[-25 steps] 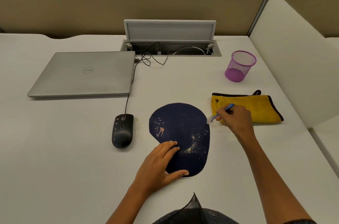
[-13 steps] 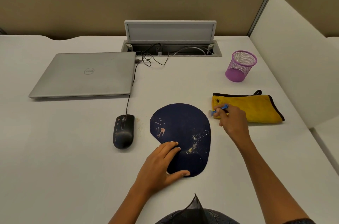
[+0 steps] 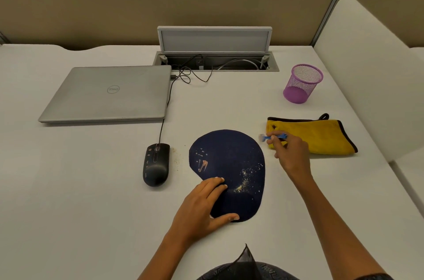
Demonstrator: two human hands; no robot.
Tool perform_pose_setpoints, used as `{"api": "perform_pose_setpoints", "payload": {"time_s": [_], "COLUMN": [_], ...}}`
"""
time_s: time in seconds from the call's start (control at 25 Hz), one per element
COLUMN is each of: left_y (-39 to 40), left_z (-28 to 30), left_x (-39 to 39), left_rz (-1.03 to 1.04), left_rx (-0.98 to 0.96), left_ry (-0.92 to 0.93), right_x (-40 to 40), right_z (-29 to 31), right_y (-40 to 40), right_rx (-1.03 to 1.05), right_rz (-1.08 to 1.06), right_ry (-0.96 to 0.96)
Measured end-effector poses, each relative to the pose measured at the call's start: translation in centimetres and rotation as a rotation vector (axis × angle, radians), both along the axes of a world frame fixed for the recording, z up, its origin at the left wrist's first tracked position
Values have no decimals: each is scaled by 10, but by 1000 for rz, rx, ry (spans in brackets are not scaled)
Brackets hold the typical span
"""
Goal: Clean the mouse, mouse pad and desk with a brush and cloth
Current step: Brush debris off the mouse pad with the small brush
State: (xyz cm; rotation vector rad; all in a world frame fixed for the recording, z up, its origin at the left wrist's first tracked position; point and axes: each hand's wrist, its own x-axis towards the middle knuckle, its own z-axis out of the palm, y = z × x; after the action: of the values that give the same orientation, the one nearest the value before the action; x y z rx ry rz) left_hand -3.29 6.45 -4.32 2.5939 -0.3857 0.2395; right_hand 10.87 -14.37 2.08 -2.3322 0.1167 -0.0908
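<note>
Crumbs [image 3: 245, 178] lie on the dark blue pad [image 3: 229, 165], mostly on its right side, and some pale smears sit on its left side. The pad lies flat on the white bench [image 3: 91, 210], in the middle.

The left hand [image 3: 202, 208] lies flat on the near left part of the pad. Its fingers [image 3: 215, 185] are straight and press down on the pad, and the thumb runs along the near edge.

The right hand [image 3: 291, 155] is just right of the pad. Its fingers pinch a small blue brush [image 3: 273, 137]. The pale bristle end points left, just off the pad's edge. The hand and brush are over the left end of the yellow cloth [image 3: 321, 137], which lies folded on the bench.

The black mouse [image 3: 156, 165] sits just left of the pad, apart from it. It has pale spots on top, and a few crumbs lie on the bench between it and the pad. Its wire runs up to the closed grey laptop [image 3: 110, 93] at the back left.

A purple mesh cup [image 3: 302, 83] stands behind the cloth. An open cable box [image 3: 215, 50] sits at the back of the bench.
</note>
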Motion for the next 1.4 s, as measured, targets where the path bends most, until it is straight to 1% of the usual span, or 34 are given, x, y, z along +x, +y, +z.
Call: {"api": "perform_pose_setpoints", "payload": {"time_s": [0.04,0.12,0.16,0.2,0.24,0.28,0.4,0.44,0.48,0.56,0.6,0.64,0.68,0.72,0.8,0.84,0.88,0.92,0.96,1.04,1.08,1.12,1.16,1.2,1.28,1.36,1.4], "left_y": [0,1,1,1,1,0,0,0,1,1,1,1,0,0,0,0,0,1,1,1,0,0,0,0,0,0,0], "left_z": [0,0,0,1,1,2,1,0,0,-1,-1,0,0,0,0,0,-1,-1,-1,-2,-2,-2,-2,-1,-2,-2,-3], "left_x": [0,0,0,-1,-1,-1,0,0,0,0,0,0,0,0,-1,-1,-1,-1,0,0,0,0,0,0,-1,-1,-1], "left_rz": [0,0,-1,-2,-4,-5,-5,-3,-2,-3,-4,-5,-5,-4,-1,0,-2,-3,-3,-6,-8,-8,-7,-4,0,3,5], "left_rx": [-2,-4,-2,1,5,7,-2,-4,-7,-7,-5,-3,0,3,4,-1,-7,-12,-16,-17,-14,-11,-11,-13,-16,-18,-22], "left_ry": [-2,-4,-6,-8,-10,-12,-17,-15,-12,-7,-7,-9,-13,-17,-24,-24,-22,-20,-20,-22,-24,-28,-32,-34,-33,-32,-31], "right_x": [-1,-11,-16,-20,-21,-18,-7,-5,-5,-12,-18,-20,-18,-14,-7,-5,-4,-5,-7,-13,-15,-16,-15,-12,-8,-6,-7], "right_z": [2,7,7,4,0,-4,-9,-7,-6,-1,1,0,-4,-9,-17,-19,-21,-20,-17,-10,-10,-13,-17,-21,-25,-24,-23], "right_y": [2,12,17,20,22,22,14,13,14,19,21,22,22,20,14,13,12,13,15,22,25,26,27,27,21,18,18], "right_rx": [106,316,344,329,287,240,-13,-35,18,215,263,276,258,220,62,18,33,96,186,314,328,308,272,227,139,150,204], "right_rz": [39,260,373,459,479,421,137,104,143,339,426,466,434,349,142,71,42,58,122,330,416,457,438,363,148,19,28], "right_ry": [3,115,190,243,247,213,-21,-77,-81,39,117,153,140,94,-11,-50,-74,-73,-54,47,97,118,113,84,-6,-90,-100]}}
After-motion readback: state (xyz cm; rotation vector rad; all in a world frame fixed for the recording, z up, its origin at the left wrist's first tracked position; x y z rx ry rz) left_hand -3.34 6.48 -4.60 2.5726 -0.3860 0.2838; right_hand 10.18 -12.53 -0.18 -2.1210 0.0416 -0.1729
